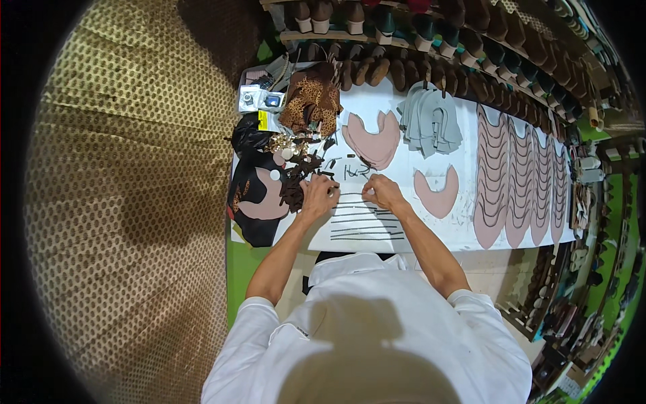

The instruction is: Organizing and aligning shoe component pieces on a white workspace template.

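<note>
On the white table top, several thin dark strips (pixel 367 233) lie in roughly parallel rows, one below another. The uppermost strip (pixel 350 194) runs between my two hands. My left hand (pixel 319 194) is closed at its left end, fingers bent in a pinch, beside a heap of dark brown short pieces (pixel 293 190). At its right end my right hand (pixel 383 192) is closed too, thumb and forefinger pressed together. The fingertips partly hide the strip's ends. Just beyond the hands are dark handwritten marks and a few small dark bits (pixel 328 173).
Pink U-shaped pieces (pixel 437 195) lie right of my hands, with a pink stack (pixel 374 145) and grey pieces (pixel 431 124) beyond. Long overlapping pink rows (pixel 491 182) fill the right side. Leopard-print material (pixel 311 101) is at the back left. Shoe racks (pixel 404 37) stand behind.
</note>
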Available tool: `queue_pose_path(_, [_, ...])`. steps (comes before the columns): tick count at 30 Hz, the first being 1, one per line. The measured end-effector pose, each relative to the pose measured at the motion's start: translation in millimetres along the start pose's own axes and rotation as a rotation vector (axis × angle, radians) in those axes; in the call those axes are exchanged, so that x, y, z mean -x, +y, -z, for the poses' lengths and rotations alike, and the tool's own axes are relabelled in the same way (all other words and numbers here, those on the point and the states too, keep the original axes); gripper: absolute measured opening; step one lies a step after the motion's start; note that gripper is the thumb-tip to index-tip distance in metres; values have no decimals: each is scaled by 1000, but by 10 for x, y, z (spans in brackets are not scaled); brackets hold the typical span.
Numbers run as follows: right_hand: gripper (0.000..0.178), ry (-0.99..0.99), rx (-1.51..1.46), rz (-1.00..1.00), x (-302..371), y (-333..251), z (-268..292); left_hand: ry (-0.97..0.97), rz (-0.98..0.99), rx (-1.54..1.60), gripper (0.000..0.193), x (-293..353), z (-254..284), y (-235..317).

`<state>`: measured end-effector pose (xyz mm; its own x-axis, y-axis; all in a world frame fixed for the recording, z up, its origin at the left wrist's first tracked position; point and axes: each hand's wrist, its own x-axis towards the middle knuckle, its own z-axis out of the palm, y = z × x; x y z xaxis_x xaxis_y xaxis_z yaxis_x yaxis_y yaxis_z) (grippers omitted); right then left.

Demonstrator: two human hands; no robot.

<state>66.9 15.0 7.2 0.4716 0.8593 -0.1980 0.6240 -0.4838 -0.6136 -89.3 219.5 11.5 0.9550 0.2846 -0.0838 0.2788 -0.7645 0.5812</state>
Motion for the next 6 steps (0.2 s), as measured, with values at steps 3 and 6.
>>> queue_pose_path(3, [24,-23,-45,-97,-34,-21,47,312,42,-91,15,-175,2,-128])
queue_pose_path(6, [25,6,-83,-175,-3,-15,103,447,143,-140,18,-441,0,-168])
